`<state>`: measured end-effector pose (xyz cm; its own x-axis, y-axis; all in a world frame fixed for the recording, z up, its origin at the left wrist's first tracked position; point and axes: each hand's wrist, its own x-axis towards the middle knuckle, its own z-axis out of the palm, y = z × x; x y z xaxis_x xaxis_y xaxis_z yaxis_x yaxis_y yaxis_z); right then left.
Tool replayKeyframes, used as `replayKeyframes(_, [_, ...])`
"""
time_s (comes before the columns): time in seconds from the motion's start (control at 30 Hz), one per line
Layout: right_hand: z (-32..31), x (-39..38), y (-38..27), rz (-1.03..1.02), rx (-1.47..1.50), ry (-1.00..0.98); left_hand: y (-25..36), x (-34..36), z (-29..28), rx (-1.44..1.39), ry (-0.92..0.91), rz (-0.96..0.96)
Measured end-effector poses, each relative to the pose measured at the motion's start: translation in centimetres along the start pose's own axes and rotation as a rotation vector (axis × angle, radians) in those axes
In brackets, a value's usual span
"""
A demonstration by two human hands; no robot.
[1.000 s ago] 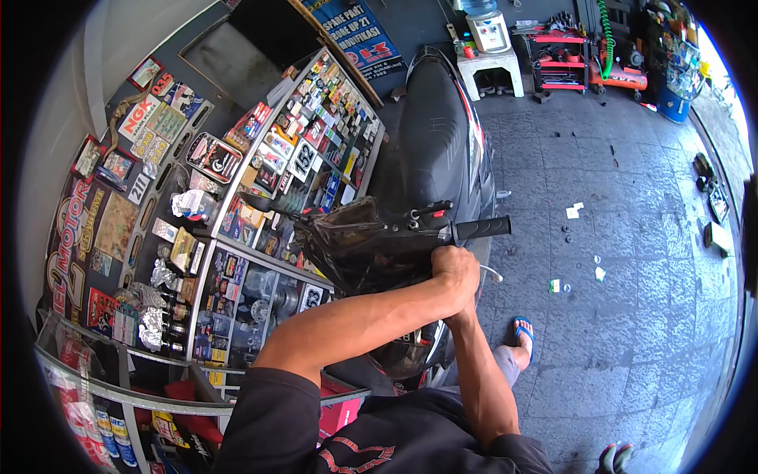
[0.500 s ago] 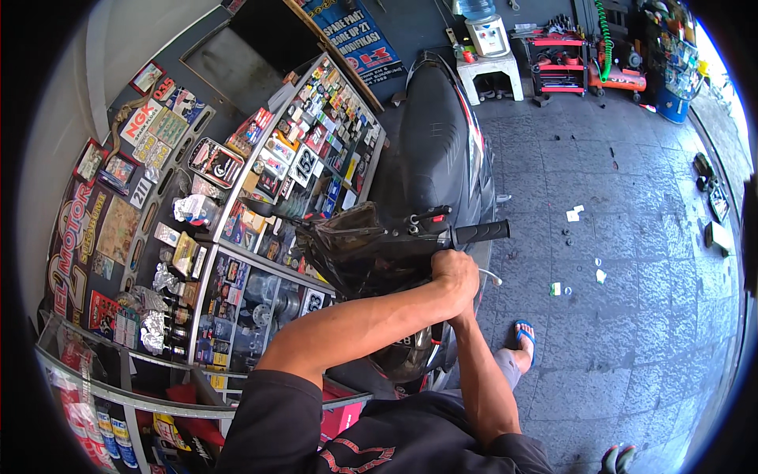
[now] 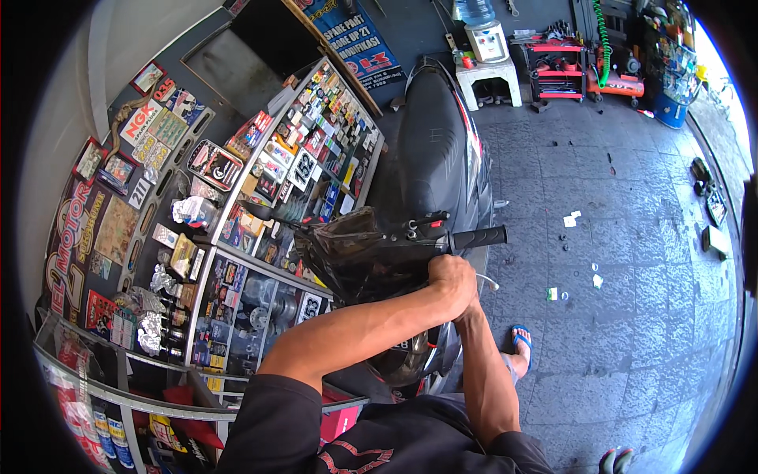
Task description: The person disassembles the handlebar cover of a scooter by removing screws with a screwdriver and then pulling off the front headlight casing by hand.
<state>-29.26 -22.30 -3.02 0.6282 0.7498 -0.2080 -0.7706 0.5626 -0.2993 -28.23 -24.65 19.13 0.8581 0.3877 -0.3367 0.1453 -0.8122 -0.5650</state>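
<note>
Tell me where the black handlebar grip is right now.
In the head view, the black handlebar grip is right of centre, pictured just above the left hand.

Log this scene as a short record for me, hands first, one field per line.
left: left hand curled, overlapping the right
right: right hand mostly hidden
held: cannot tell
nearest: black handlebar grip, thin pale lever
vehicle: motorbike, dark seat
left side: display cabinet, packed
back: water dispenser on white stool
floor: grey tiles, pale scraps
</note>
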Motion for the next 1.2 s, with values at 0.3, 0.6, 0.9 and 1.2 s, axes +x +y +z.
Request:
replayKeyframes(0.3, [0.6, -1.4, -0.7, -0.129, 0.022, 0.083, -2.2, -2.8, -2.2, -0.329, 0.123, 0.125])
replayKeyframes(0.6, [11.1, -18.2, -8.8, -0.228, -1.298, 0.298, -0.5, -10.5, 10.6, -2.363, -0.529, -0.357])
replayKeyframes(0.9, [16.1, -21.9, -8.1, -0.208, -1.953, -0.012, 3.4, -12.9, 14.6, -2.989, -0.776, -0.300])
replayKeyframes(1.2, [21.3, -19.2, -10.3, -0.439, -1.288, 0.126, -0.3, -16.6, 9.1, -2.182, 0.241, 0.308])
